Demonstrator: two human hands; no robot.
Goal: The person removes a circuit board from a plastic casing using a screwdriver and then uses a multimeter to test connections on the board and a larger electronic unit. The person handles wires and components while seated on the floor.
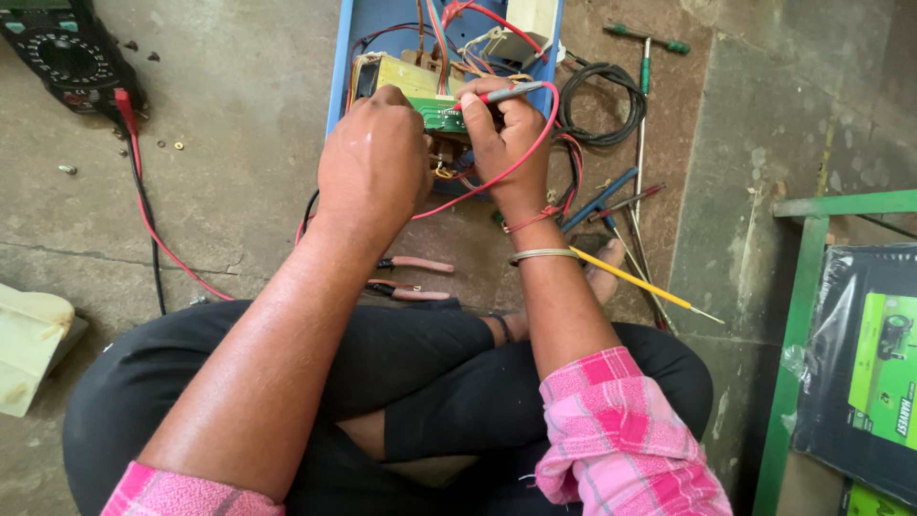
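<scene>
Upper left of the frame I see a black multimeter (62, 53). At centre my left hand (374, 158) curls shut; what it grips I cannot tell. Just right, touching, the small green circuit board (441, 115). My right hand (506, 143) pinches the slim red probe (506, 94), lying near-horizontal across the board.

Both forearms reach forward from rolled pink sleeves, converging over crossed legs. The left hand (373, 158) is curled knuckles-up, its fingertips hidden, so its grip cannot be read. The right hand (506, 143) is bent at the wrist, fingers pinched closed, apparently in a pen-like hold. The two hands sit just beside each other.
</scene>
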